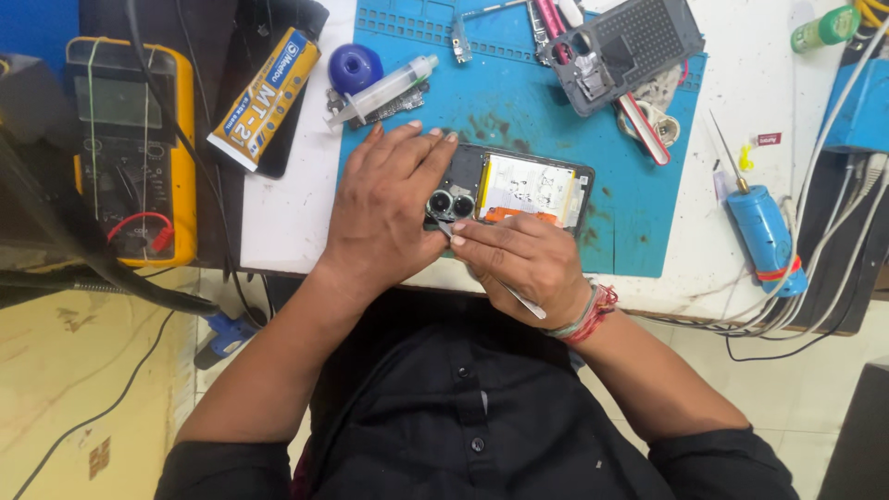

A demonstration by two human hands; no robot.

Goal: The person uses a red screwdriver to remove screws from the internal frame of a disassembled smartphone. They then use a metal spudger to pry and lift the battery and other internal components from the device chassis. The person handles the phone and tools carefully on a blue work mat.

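An opened phone point(537, 190) lies on the blue repair mat point(519, 93), its white battery and two round camera lenses showing. My left hand point(384, 204) rests flat over the phone's left end, beside the lenses. My right hand point(523, 264) pinches metal tweezers point(514, 294), whose tips touch the phone just below the camera lenses. The tweezers' back end sticks out under my right wrist, which wears red thread bands.
A yellow multimeter point(130, 148) sits at left, next to a glue tube point(264, 97). A blue cap point(355, 67), a syringe point(384, 88), a grey phone frame point(630, 51) and small parts lie on the mat's far side. A blue cylindrical tool point(764, 236) and cables are at right.
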